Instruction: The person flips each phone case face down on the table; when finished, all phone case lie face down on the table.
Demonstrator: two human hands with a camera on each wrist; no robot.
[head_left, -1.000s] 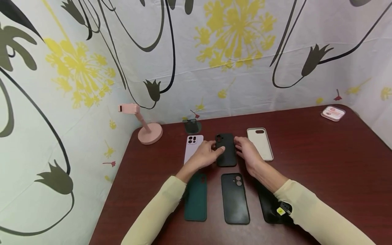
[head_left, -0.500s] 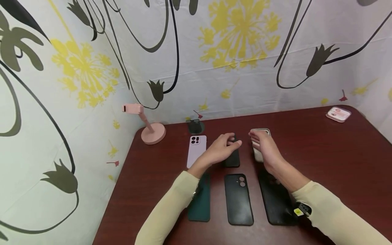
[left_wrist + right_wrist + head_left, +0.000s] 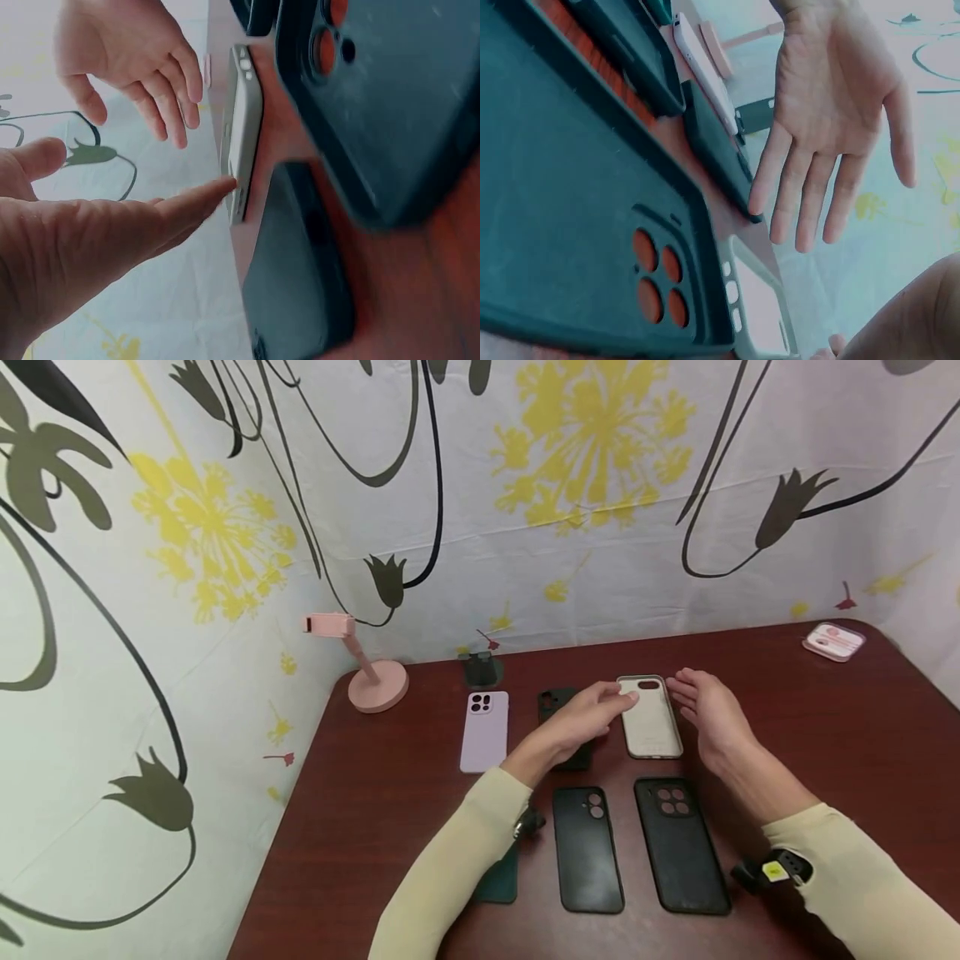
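Note:
An off-white phone case (image 3: 652, 727), inner side up, lies in the back row between my two hands. My left hand (image 3: 588, 718) is at its left edge, fingers extended; in the left wrist view the fingertips reach right to the case's side. To the right of the case hovers my right hand (image 3: 716, 718), palm turned inward, fingers extended and nothing held. A black phone case (image 3: 576, 756) is partly hidden under my left hand. In front lie a black case with two round camera holes (image 3: 588, 852) and a larger black case with a square camera cutout (image 3: 682, 852).
A lavender phone case (image 3: 483, 735) lies at the back left, and a dark green case (image 3: 498, 881) is mostly covered by my left sleeve. Along the back stand a pink phone stand (image 3: 378, 687) and a dark folded stand (image 3: 482, 668). A small white-and-pink box (image 3: 834, 642) sits far right.
Both hands have moved right, from either side of the black case in the back row to either side of the off-white case. The cases keep their places on the table.

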